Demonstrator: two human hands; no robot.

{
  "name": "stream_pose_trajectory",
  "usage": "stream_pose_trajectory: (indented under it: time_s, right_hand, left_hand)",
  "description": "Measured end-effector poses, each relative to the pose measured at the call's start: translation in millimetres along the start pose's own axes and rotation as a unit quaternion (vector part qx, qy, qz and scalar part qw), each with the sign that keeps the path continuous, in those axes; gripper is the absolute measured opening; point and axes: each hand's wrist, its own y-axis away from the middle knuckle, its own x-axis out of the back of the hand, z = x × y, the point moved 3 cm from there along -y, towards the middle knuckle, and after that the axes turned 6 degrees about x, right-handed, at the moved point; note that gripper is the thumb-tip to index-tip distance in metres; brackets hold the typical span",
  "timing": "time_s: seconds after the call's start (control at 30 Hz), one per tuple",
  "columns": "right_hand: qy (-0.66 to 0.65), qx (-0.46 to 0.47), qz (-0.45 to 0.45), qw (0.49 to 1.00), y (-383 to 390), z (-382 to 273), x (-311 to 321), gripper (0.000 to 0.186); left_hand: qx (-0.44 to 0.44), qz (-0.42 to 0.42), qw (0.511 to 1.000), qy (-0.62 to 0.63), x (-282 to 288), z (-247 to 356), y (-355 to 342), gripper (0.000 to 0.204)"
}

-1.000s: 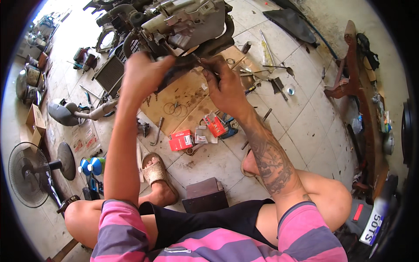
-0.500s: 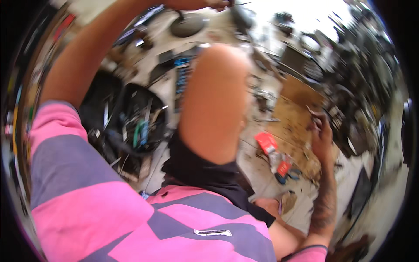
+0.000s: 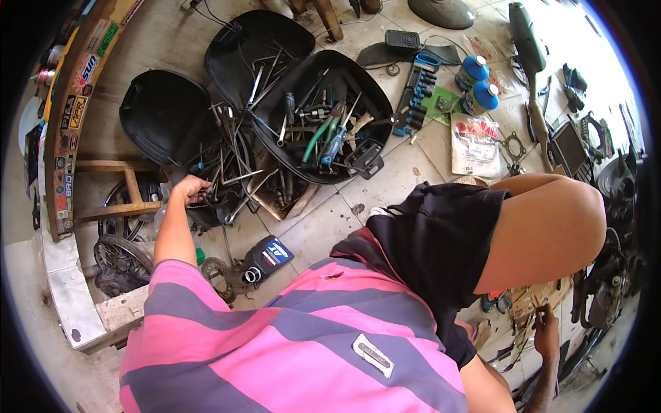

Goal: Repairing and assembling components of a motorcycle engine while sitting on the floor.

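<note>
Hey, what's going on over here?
A person in a striped shirt has the left fingers at a jumble of metal tools, beside an open, tool-filled black case. The right fingers are well off to the other side, by some cardboard. I can't tell whether either hand grips anything.

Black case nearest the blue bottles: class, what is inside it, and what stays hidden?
The case holds green-handled pliers, a blue-handled screwdriver and other tools. Whatever lies beneath them is covered.
</note>
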Motion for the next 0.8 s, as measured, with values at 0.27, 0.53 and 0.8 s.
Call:
stream_pose_trajectory:
  time_s: [0.27,0.53,0.8]
  right_hand:
    - [-0.145,-0.015,0.056,0.988,8,14,6,0.021]
    - [-0.258,-0.002,0.213,0.942,6,28,5,0.025]
    - [-0.023,0.073,0.426,0.901,24,23,29,0.027]
  left_hand:
    - [-0.328,0.258,0.909,-0.006,19,107,15,0.033]
    - [-0.764,0.189,0.616,-0.032,-143,357,336,0.033]
    - [-0.858,-0.099,0.389,-0.32,-490,389,603,0.042]
